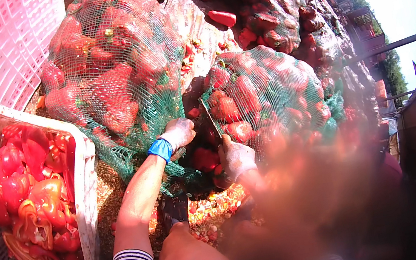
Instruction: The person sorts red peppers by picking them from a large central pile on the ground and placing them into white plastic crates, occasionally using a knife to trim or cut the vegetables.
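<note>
My left hand (180, 133), in a pale glove with a blue band at the wrist, is curled into a fist at the lower edge of a large green mesh bag (112, 63) full of red peppers. Its fingers face away, so whether mesh is pinched in them is unclear. In my right hand (239, 158), also gloved, is a thin knife (212, 119) with its narrow blade pointing up and away. The blade lies in front of a second mesh bag (268, 90) of red peppers. Between my hands, loose red peppers (204, 159) lie in shadow.
At left stands a white plastic crate (80, 152) holding opened red peppers (38, 197). Another crate (10, 48) rises behind it. More filled mesh bags (280, 21) are piled at the back right. Pepper scraps (213, 208) cover the ground. A blur hides the lower right.
</note>
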